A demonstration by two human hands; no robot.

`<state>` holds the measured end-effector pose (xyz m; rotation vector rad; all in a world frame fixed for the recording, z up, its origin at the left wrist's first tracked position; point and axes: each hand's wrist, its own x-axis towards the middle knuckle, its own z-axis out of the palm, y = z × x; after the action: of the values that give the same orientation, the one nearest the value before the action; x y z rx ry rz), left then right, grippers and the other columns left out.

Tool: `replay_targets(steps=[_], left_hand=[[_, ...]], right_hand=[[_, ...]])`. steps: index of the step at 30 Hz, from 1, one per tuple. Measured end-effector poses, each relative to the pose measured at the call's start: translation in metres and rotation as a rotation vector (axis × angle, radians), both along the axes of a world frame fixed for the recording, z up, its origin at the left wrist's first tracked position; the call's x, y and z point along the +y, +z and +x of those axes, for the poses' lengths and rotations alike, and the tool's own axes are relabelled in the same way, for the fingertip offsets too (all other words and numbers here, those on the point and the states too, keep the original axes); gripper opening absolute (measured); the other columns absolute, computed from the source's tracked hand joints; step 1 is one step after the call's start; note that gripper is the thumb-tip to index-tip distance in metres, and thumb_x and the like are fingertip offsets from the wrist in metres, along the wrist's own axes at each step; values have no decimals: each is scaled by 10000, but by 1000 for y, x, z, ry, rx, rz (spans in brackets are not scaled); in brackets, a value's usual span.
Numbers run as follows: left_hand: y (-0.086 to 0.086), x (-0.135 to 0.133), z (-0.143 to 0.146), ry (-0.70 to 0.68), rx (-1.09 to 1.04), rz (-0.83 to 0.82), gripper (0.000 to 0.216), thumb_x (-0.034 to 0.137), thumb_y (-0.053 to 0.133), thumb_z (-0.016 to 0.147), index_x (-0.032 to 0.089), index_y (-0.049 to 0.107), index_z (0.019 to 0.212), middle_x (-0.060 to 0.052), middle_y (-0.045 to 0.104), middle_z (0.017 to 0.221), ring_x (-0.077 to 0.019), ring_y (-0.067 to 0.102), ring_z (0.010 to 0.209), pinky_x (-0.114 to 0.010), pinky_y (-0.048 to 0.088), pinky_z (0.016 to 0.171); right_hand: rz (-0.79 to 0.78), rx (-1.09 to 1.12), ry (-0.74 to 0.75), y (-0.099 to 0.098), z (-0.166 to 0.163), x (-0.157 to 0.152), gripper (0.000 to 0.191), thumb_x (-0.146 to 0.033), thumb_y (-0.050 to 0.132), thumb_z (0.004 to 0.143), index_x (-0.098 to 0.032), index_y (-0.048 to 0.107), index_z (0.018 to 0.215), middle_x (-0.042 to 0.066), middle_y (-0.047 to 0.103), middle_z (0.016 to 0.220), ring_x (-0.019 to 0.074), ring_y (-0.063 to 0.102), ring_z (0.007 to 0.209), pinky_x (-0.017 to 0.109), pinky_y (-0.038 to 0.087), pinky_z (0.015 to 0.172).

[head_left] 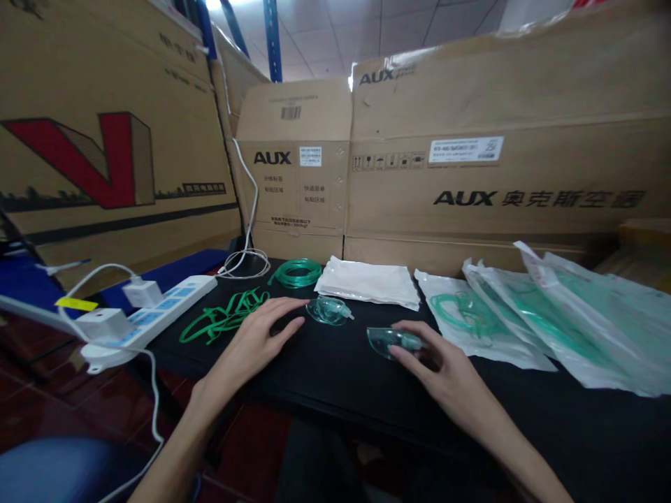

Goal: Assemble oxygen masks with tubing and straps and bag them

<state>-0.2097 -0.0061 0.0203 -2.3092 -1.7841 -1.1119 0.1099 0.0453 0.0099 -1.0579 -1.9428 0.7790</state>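
My right hand (433, 353) grips a clear greenish oxygen mask (378, 340) between thumb and fingers, just over the black table. Its narrow end is partly hidden by the fingers. My left hand (267, 328) is open, thumb apart from the outstretched fingers, and holds nothing. Its fingertips reach the near side of a second clear mask (329, 311) lying on the table; whether they touch it I cannot tell. Left of that hand lies a loose bundle of green elastic straps (225, 314), and behind it a coil of green tubing (296, 273).
A stack of white packets (367, 281) lies at the back. Several clear bags (472, 314) with green tubing cover the table's right side. A white power strip (157, 318) with plugs and cables is at the left. Large cardboard boxes (503, 168) stand behind the table (325, 370).
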Motion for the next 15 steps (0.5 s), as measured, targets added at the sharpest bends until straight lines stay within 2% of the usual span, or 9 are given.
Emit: replay_targets(steps=[5, 10, 12, 15], left_hand=[[13, 41, 23, -149, 8, -6, 345, 358, 515, 1023, 268, 633, 1335, -44, 658, 1379, -222, 582, 1303, -413, 424, 1150], [8, 60, 28, -196, -36, -54, 345, 311, 545, 1003, 256, 625, 1334, -60, 671, 1363, -239, 616, 1269, -435, 444, 1120], [5, 62, 27, -191, -77, -75, 377, 294, 554, 997, 257, 596, 1370, -61, 684, 1339, -239, 621, 1261, -437, 441, 1119], [3, 64, 24, -214, -114, -67, 471, 256, 568, 988, 268, 508, 1454, -52, 706, 1270, -227, 636, 1220, -432, 445, 1109]], right_hand=[[80, 46, 122, 16, -39, 49, 257, -418, 631, 893, -222, 629, 1059, 58, 705, 1054, 220, 674, 944, 360, 530, 870], [116, -2, 168, 14, -65, 74, 237, -361, 637, 897, -198, 659, 1068, 41, 736, 896, 212, 683, 784, 363, 550, 775], [129, -7, 194, 10, -69, 76, 254, -323, 632, 908, -210, 682, 1130, 56, 767, 992, 222, 708, 865, 380, 554, 832], [141, -1, 218, 4, -72, 77, 304, -283, 624, 925, -224, 708, 1212, 85, 756, 1216, 248, 704, 1092, 423, 520, 989]])
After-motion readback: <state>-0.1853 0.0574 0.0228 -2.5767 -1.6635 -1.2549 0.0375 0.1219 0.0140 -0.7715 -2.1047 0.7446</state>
